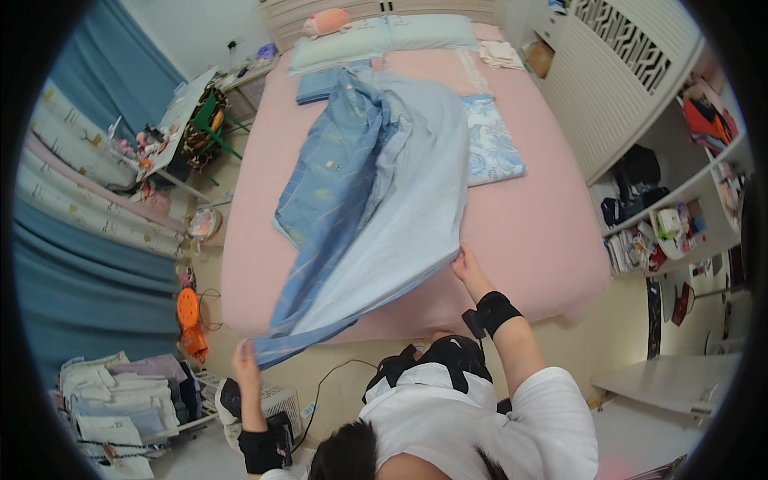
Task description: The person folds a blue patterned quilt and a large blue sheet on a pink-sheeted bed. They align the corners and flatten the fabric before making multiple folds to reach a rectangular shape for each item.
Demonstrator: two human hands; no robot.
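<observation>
A large blue fabric cover with a pale blue side lies partly spread over a bed with a pink sheet. At the lower left, my left hand grips one corner of it, beyond the bed's foot. My right hand pinches its edge farther right, over the mattress. Between the hands the edge hangs stretched. A folded blue cloth lies near the pillows, and a folded blue-and-white patterned cloth sits right of the cover.
Pillows and a pink plush toy are at the headboard. A desk and green chair stand left. Clothes hang on a rack at lower left. An open wardrobe is at right. A cable crosses the floor.
</observation>
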